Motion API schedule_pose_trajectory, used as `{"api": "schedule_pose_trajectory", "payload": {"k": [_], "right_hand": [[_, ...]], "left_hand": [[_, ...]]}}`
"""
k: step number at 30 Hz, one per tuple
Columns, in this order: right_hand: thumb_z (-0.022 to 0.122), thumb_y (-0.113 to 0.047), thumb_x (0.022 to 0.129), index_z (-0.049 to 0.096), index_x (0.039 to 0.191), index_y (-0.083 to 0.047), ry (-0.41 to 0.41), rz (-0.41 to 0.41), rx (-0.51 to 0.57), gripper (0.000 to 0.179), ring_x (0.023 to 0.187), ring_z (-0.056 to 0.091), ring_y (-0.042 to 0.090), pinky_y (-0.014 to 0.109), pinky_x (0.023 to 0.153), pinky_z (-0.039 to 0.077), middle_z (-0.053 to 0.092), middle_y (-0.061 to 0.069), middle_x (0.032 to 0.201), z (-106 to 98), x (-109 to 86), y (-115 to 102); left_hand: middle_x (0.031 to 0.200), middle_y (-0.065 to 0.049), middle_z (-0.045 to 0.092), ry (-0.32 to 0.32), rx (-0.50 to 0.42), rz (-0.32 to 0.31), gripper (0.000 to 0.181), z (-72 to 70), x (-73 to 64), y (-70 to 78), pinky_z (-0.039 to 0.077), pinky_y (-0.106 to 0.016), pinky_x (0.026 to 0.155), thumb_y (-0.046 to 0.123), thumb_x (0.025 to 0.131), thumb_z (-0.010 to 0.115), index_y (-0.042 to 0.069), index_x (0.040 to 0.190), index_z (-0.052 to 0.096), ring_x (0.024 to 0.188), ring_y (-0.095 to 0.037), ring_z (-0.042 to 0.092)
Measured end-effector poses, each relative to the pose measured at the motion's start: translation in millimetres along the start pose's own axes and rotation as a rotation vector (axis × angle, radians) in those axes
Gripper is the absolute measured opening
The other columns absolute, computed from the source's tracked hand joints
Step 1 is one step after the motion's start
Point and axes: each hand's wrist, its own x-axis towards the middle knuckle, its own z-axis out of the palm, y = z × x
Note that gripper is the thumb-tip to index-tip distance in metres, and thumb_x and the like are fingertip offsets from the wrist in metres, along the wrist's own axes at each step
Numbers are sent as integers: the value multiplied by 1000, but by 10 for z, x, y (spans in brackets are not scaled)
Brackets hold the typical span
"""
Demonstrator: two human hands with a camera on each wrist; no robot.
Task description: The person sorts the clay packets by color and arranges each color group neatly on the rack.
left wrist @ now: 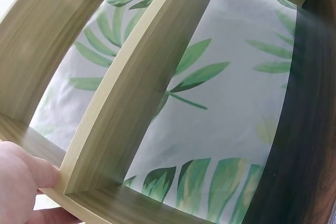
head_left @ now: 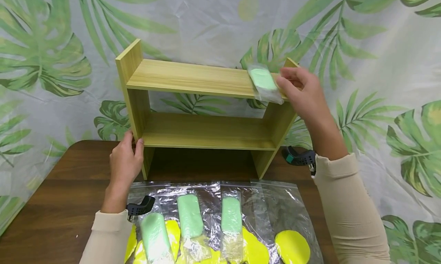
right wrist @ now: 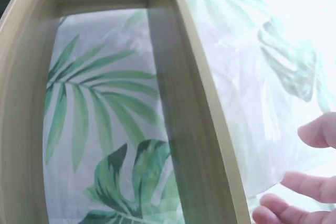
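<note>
My left hand (head_left: 125, 162) grips the left side panel of a small two-tier wooden shelf (head_left: 203, 132), thumb on the front edge and fingers round the outside. In the left wrist view its thumb (left wrist: 37, 169) is beside the end of a board. At the right end of the top board is a clear plastic bag with a pale green slab (head_left: 262, 79), its lower end hanging over the front edge. My right hand (head_left: 303, 89) is at this bag's right side, thumb and fingers spread apart. In the right wrist view, a fingertip (right wrist: 291, 179) meets the edge of the clear bag (right wrist: 257, 145).
On the dark wooden table (head_left: 69, 202), in front of the shelf, lie several clear zip bags with yellow rounded pieces (head_left: 293, 247). Three bagged pale green slabs (head_left: 190, 215) lie on top of them. A leaf-patterned cloth (head_left: 206, 22) hangs close behind the shelf.
</note>
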Motion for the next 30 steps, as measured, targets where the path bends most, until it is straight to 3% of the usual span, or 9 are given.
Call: {"api": "schedule_pose_trajectory", "payload": {"k": [8,15,22,30], "right_hand": [[63,-27,94,61,127,-14,149,-27,165,36,111,51,16,22,86,40,59,3,122,13,-259,59],[66,-12,91,62,123,-3,194,-76,392,33,109,55,24,20,86,46,60,12,118,74,-599,139],[65,-10,92,59,124,-2,204,-18,425,34,110,56,23,19,86,46,60,14,118,201,-910,317],[65,-10,92,59,125,-3,170,25,361,35,112,56,24,19,90,44,61,14,119,311,-1152,517]], "left_hand": [[104,-28,65,-5,4,-7,33,1,-1,-6,41,-62,73,19,99,51,-3,124,52,90,-50,61],[102,-28,65,4,5,-2,32,1,1,-10,41,-62,73,18,99,52,-4,122,53,89,-51,61],[103,-28,65,12,10,3,31,4,3,-8,41,-62,73,17,99,52,-4,121,53,88,-51,61],[103,-28,65,8,9,2,31,-2,5,-5,41,-61,72,17,99,52,-4,121,53,88,-50,61]]}}
